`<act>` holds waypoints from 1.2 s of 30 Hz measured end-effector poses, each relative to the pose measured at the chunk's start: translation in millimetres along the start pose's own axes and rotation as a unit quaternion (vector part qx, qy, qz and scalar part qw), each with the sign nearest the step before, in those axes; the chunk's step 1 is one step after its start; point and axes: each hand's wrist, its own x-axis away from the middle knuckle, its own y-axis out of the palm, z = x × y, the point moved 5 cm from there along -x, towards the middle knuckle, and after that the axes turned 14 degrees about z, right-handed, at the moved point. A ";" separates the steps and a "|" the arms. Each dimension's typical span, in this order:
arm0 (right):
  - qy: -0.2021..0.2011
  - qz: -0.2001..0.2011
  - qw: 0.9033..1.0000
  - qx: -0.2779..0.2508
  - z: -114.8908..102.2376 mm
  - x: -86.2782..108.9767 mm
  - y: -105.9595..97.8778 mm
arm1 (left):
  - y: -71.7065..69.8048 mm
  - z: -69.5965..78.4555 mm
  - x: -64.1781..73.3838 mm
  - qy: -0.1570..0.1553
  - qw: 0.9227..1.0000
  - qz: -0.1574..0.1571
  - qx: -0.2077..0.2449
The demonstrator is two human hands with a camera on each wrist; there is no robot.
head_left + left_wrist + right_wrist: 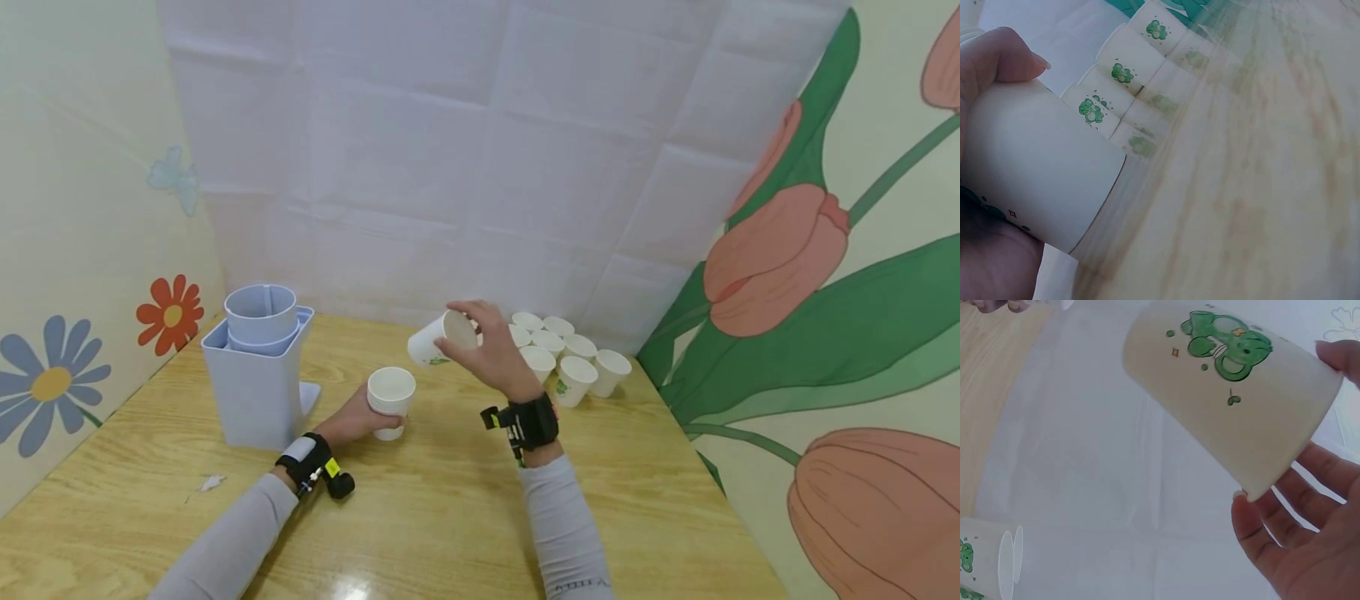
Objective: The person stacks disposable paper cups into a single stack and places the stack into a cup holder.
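Note:
In the head view my left hand (358,419) grips a small stack of white paper cups (392,398), upright with the mouth facing up. The left wrist view shows the thumb and palm round the white cup wall (1041,162), low over the wood. Higher and to the right, my right hand (493,354) holds one white paper cup (427,343) by its rim, tilted on its side with its base toward the left. In the right wrist view a green cartoon animal is printed on this paper cup (1210,394), and the fingers and thumb pinch around the rim.
Several white paper cups (576,379) stand grouped at the back right of the wooden table (450,500). A pale blue square container (255,396) with a round bin inside stands at the left. A small white scrap (212,482) lies near it. Patterned sheets hang behind and beside the table.

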 end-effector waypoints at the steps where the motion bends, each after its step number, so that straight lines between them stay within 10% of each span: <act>1: -0.007 0.003 1.000 -0.003 -1.0 -0.1 1.3 | -0.1 -0.8 -0.2 0.000 1.000 0.000 -0.001; 36: 0.007 -0.118 0.993 -0.011 -8.8 12.2 56.0 | -0.1 0.6 -2.3 0.045 0.999 -0.016 -0.016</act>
